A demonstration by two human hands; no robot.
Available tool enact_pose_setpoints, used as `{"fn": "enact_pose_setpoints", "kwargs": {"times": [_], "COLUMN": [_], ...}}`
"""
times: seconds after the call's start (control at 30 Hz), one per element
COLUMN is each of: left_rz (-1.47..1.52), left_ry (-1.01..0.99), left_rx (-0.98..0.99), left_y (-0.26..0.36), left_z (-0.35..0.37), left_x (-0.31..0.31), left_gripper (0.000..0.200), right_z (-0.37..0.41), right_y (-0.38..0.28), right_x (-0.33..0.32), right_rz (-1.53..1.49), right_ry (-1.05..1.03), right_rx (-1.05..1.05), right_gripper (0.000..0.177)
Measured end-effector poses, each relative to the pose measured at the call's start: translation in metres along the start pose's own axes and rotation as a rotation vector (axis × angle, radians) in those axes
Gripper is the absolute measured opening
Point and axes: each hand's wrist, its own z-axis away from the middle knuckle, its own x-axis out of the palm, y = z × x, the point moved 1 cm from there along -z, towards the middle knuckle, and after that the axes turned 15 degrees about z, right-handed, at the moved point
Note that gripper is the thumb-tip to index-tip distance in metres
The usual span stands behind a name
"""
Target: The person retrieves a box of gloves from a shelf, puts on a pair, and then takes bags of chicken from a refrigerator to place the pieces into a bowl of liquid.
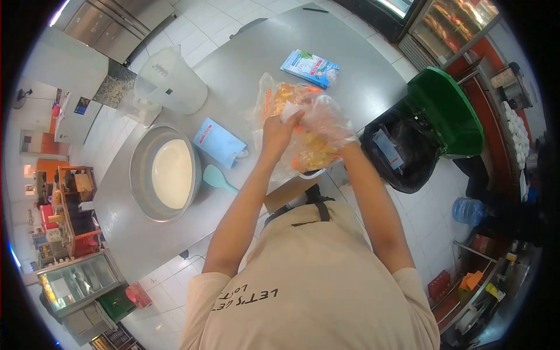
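Note:
My bare left hand (pixel 277 133) is closed, its thumb and fingers pinching a piece of whitish, translucent plastic (pixel 290 110). Beside it, loose clear plastic like a disposable glove covers my right hand (pixel 331 123), and its fingers are blurred under the film. Both hands meet over a clear plastic bag (pixel 265 102) with orange print and yellow-orange contents, at the table's near edge. Below the right wrist shows a pale curved rim (pixel 312 174). A blue-and-white packet (pixel 312 67) lies just beyond the bag.
On the steel table (pixel 245 58) stand a metal bowl (pixel 137 175) of creamy white liquid and a translucent pitcher (pixel 175 81). A light-blue pouch (pixel 219 143) and a pale teal spatula (pixel 217 178) lie between bowl and bag. A green-lidded bin (pixel 452 114) stands at right.

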Motion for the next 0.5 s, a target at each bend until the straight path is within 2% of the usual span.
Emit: {"fn": "enact_pose_setpoints", "kwargs": {"times": [0.07,0.17,0.23,0.27,0.33,0.37,0.43,0.47,0.5], "left_rz": [0.031,-0.045,-0.169,-0.169,-0.039,-0.042,-0.122,-0.126,-0.169], "left_ry": [0.021,-0.015,0.009,0.012,0.023,0.025,0.067,0.063,0.06], "left_rx": [0.038,0.074,0.117,0.123,0.047,0.042,0.147,0.153,0.131], "left_y": [0.005,0.009,0.011,0.013,0.014,0.014,0.018,0.019,0.019], "left_z": [0.0,0.007,0.003,0.004,0.011,0.013,0.018,0.019,0.017], "left_x": [0.007,0.014,0.018,0.02,0.025,0.03,0.037,0.035,0.033], "left_gripper": [0.046,0.043,0.047,0.047,0.052,0.052,0.054,0.054,0.052], "right_z": [-0.007,-0.006,-0.013,-0.014,-0.008,-0.012,-0.024,-0.026,-0.032], "right_y": [-0.001,-0.002,-0.003,0.005,0.019,0.023,0.026,0.027,0.031], "right_x": [0.002,0.002,0.008,0.018,0.04,0.047,0.054,0.051,0.044], "right_rz": [0.102,0.219,0.41,0.411,0.361,0.357,0.451,0.448,0.458], "right_ry": [0.001,-0.108,-0.147,-0.142,0.434,0.43,0.344,0.351,0.258], "right_rx": [0.006,-0.047,0.07,0.065,-0.171,-0.169,-0.036,-0.033,-0.073], "right_gripper": [0.033,0.032,0.028,0.028,0.023,0.023,0.019,0.019,0.018]}}
